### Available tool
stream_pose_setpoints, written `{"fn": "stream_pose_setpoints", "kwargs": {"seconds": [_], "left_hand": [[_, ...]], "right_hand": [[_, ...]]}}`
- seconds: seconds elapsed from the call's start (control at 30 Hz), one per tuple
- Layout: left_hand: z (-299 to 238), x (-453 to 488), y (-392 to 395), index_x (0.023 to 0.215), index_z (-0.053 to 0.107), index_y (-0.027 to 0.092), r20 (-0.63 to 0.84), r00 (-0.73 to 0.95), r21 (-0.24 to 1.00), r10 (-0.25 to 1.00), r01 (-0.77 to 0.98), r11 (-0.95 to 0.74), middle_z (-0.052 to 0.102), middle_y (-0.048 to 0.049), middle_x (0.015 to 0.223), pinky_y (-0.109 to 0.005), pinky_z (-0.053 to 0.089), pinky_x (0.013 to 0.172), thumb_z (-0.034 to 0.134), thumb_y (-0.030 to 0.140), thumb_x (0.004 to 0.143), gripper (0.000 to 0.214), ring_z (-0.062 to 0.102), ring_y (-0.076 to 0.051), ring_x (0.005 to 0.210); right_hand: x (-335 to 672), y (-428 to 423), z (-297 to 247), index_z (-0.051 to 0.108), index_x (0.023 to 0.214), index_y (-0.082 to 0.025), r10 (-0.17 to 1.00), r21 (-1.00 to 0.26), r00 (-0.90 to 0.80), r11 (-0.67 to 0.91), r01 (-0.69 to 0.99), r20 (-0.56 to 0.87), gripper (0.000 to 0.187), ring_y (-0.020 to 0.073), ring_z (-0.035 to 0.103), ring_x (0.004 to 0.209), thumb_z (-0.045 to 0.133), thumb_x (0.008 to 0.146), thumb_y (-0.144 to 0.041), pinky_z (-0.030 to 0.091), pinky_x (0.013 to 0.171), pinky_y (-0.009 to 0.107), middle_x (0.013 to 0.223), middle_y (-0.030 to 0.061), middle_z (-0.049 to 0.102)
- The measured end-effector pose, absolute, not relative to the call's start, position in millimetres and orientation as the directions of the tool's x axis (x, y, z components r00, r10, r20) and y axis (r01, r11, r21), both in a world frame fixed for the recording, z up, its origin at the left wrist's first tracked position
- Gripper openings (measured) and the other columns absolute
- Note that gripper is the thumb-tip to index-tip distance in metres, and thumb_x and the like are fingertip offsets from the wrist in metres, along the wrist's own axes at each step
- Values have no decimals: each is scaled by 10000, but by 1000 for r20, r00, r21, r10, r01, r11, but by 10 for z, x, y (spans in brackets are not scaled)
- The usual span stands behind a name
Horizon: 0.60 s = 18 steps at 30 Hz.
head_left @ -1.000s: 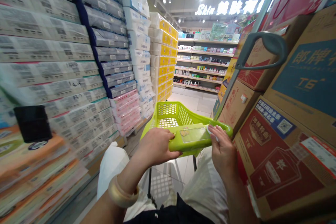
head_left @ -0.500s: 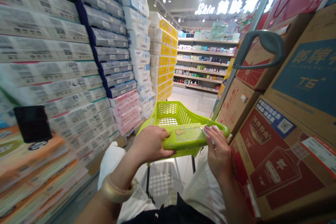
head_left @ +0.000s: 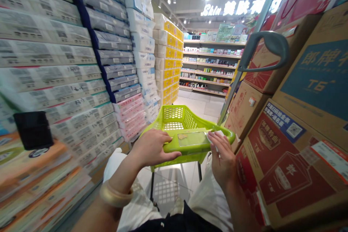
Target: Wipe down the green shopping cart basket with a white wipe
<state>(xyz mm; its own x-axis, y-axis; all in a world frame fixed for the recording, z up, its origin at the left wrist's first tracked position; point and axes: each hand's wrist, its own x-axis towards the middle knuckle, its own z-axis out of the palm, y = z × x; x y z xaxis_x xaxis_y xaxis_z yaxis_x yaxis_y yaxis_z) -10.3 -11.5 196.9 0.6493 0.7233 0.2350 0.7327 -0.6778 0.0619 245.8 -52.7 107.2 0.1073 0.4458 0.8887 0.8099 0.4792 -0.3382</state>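
A lime-green plastic shopping cart (head_left: 179,117) stands in front of me in a store aisle, its basket empty. My left hand (head_left: 150,148) is wrapped round the left end of the cart's flat handle bar (head_left: 190,141). My right hand (head_left: 223,159) is at the bar's right end, fingers curled against it and pinching a small white slip of paper (head_left: 214,136). A gold bangle (head_left: 115,195) sits on my left wrist.
Tall stacks of tissue packs (head_left: 81,69) wall the left side. Cardboard cartons (head_left: 304,123) are piled close on the right, with a grey trolley handle (head_left: 266,50) leaning on them. Shelves of small goods (head_left: 209,69) stand at the aisle's far end over pale floor tiles (head_left: 201,107).
The cart and both hands have shifted slightly left and up in view. The cartons on the right have slid a little closer. The grips look the same.
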Motion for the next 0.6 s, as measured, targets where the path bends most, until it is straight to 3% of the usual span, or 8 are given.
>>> {"fn": "stream_pose_setpoints", "kwargs": {"seconds": [0.2, 0.4, 0.6], "left_hand": [[1958, -240, -47, 926, 731, 214, 385, 582, 215, 716, 698, -683, 741, -54, 968, -329, 492, 818, 489, 516, 892, 389, 666, -221, 908], [1964, -144, -175, 1160, 664, 188, 700, 473, 103, 535, 675, -731, 682, -112, 1105, -452, 457, 941, 511, 440, 884, 404, 605, -278, 1026], [2016, 262, -279, 1188, 642, 193, 636, 579, 124, 510, 576, -808, 661, -109, 1154, -458, 452, 968, 525, 358, 894, 357, 576, -273, 1081]], "right_hand": [[2741, -432, 1079, 722, 1042, -184, 415, -408, 244, 371, 834, 877, 291, 265, 647, 1096, 461, 968, -289, 492, 986, 514, 1043, 110, 748], [2450, -550, 1125, 720, 1037, -200, 443, -370, 169, 420, 828, 881, 252, 238, 671, 1038, 482, 958, -226, 464, 1027, 498, 1033, 86, 754], [2237, -585, 1161, 711, 1084, -216, 486, -373, 89, 527, 763, 870, 267, 231, 666, 1071, 477, 959, -182, 480, 1026, 494, 1078, 84, 746]]}}
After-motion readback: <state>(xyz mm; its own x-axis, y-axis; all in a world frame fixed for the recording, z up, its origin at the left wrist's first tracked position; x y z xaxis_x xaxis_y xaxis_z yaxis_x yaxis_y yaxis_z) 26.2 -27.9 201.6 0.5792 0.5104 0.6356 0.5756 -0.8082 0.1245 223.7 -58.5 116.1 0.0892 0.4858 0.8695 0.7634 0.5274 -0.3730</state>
